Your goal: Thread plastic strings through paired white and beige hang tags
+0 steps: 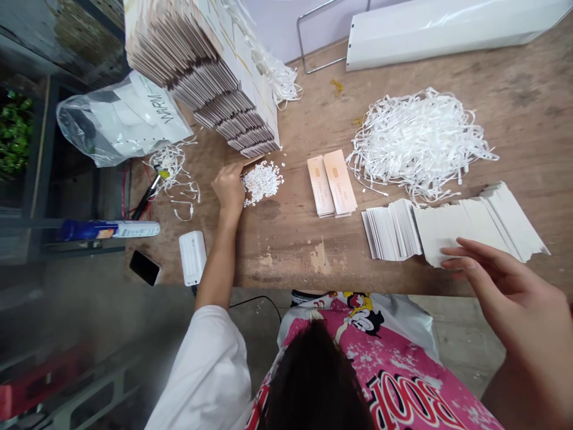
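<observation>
My left hand (229, 188) is closed beside a pile of small white pieces (262, 181), at the foot of a tall stack of cards; the edge of a brown card shows at its fingertips. On the right, my right hand (496, 278) has its fingers apart at the front edge of a row of white cards (463, 227), holding nothing. Two small stacks of orange and white cards (320, 185) (341, 182) lie side by side mid-table. Behind the white row is a tangled heap of white strings (416, 140).
Tall stacks of folded cards (201, 77) rise at the back left, near a clear plastic bag (125, 119). A blue and white can (110, 230), a phone (145, 267) and a white device (193, 258) are at the left. A long white package (447, 33) lies at the back right.
</observation>
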The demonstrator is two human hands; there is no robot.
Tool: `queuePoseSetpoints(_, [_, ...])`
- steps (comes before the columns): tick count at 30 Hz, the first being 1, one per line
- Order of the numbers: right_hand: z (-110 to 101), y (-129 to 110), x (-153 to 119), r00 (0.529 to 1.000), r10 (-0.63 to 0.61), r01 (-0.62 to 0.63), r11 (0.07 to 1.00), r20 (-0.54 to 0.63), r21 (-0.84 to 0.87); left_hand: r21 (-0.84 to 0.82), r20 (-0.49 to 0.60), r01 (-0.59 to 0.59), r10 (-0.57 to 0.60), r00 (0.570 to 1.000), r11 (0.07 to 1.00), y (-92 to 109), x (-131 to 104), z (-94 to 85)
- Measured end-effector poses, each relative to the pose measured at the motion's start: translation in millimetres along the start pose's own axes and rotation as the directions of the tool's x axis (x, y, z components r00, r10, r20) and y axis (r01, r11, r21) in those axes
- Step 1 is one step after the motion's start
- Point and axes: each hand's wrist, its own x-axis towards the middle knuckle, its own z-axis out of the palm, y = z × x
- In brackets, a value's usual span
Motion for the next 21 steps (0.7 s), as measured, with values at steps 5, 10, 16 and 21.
queuePoseSetpoints(5, [0.3, 1.7, 2.2, 1.0, -0.016, 0.016, 0.999, 0.006, -0.028, 0.041, -0.027, -0.053, 0.054, 0.998, 0.998, -5.5, -4.9, -4.1])
queuePoseSetpoints(10, [1.3, 2.6, 3.7, 0.999, -0.025, 0.025, 1.0, 0.029, -0.01, 0.044, -0.058, -0.064, 0.067, 0.996, 0.997, -2.9, -0.9, -3.7])
queuePoseSetpoints(16, [1.3, 4.3, 4.8, 0.999, -0.047, 0.048, 0.998, 0.026, -0.04, -0.017, 0.019, -0.063, 0.063, 0.998, 0.998, 3.7, 0.7, 0.2])
queuePoseSetpoints(21, [0.9, 6.3, 6.5, 0.998, -0.061, 0.064, 0.995, 0.03, -0.079, -0.052, 0.003, -0.048, 0.049, 0.999, 0.997, 7.5, 2.2, 0.4])
